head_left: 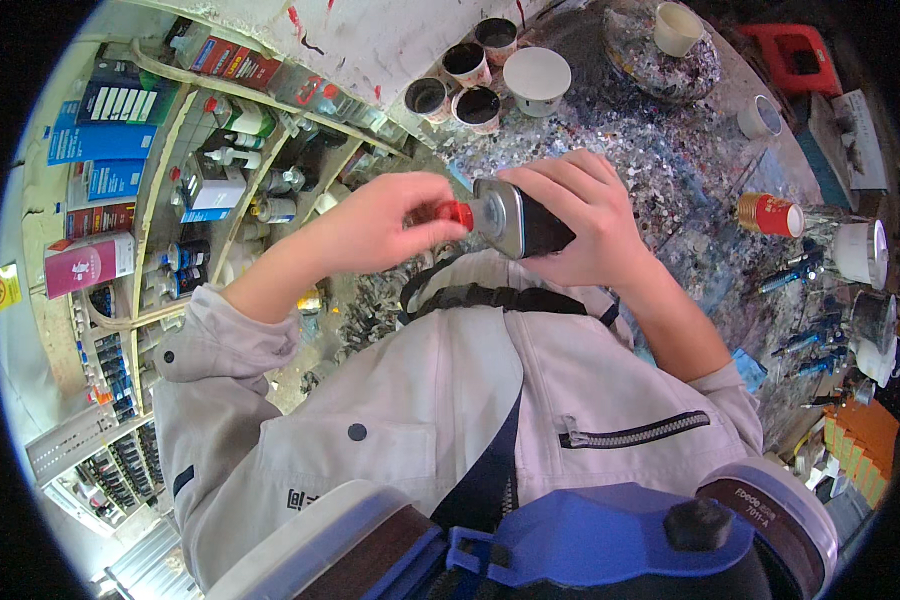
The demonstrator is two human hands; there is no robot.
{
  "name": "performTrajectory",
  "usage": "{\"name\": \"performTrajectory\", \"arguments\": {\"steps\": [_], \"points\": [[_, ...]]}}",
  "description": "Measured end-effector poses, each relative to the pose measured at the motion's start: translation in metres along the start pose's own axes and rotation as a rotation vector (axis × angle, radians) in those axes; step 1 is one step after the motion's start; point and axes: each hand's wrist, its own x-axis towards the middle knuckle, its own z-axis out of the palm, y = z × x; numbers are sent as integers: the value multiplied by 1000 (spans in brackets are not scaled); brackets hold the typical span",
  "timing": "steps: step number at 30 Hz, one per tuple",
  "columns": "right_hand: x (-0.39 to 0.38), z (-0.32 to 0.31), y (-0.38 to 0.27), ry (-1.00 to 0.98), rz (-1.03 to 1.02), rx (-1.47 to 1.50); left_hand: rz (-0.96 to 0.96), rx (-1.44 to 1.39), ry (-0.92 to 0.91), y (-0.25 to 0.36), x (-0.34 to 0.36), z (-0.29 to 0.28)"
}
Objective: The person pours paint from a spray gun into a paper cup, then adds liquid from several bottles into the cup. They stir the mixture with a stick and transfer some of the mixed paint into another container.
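Speckled worktop (560, 140), near edge partly hidden by jacket (370, 380). Dark can (545, 228) held before the torso, long axis roughly sideways, red cap (457, 214) pointing left. Left hand's (395, 222) grip pinches cap; right hand's (595, 215) wraps body. Gap separates can from cups (480, 127).

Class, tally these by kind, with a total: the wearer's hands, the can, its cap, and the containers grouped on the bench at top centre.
Hands, left hand and right hand: 2
Dark can: 1
Red cap: 1
Cups with dark insides: 4
Wide white tub: 1
Total: 9
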Motion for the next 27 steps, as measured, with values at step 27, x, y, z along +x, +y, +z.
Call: {"name": "performTrajectory", "arguments": {"steps": [27], "points": [[64, 86, -20, -418, 248, 458, 616, 1093, 195, -45, -82, -50]]}}
